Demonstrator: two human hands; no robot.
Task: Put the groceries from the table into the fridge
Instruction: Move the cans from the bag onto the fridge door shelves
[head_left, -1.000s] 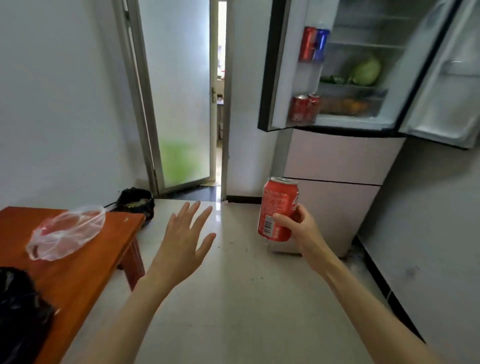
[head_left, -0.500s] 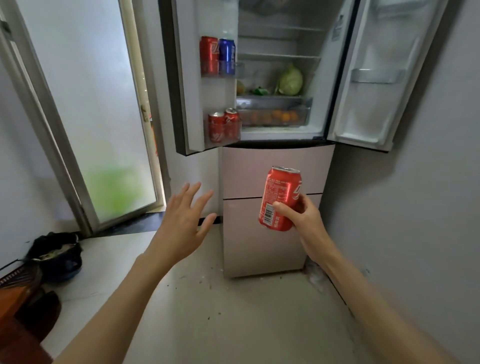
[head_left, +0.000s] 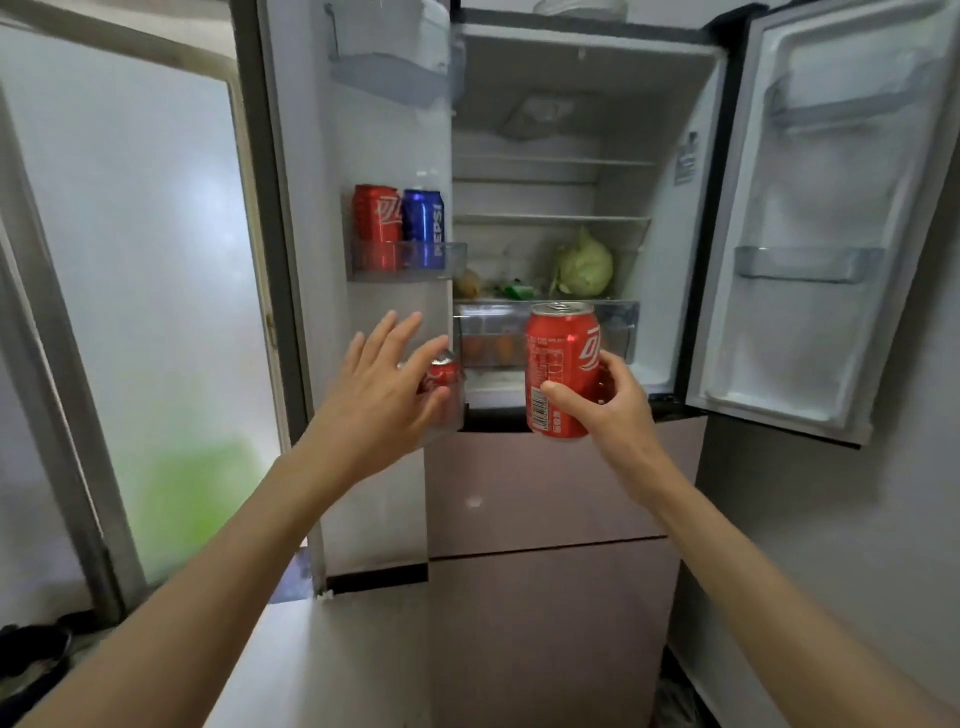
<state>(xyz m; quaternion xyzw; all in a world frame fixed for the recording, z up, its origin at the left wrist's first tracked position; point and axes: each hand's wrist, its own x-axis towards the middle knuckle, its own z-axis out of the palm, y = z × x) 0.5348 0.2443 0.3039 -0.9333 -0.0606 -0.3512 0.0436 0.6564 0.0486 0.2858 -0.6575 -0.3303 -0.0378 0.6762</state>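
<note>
The right hand (head_left: 608, 400) grips an upright red can (head_left: 562, 364) in front of the open fridge (head_left: 582, 130), level with its drawer. The left hand (head_left: 382, 395), fingers spread wide and holding nothing, reaches toward the lower shelf of the left door, where another red can (head_left: 441, 373) stands.

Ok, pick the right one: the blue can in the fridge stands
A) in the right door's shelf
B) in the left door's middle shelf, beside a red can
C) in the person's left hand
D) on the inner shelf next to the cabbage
B: the blue can stands in the left door's middle shelf right beside a red can; the cabbage sits inside the fridge with no can by it.
</note>
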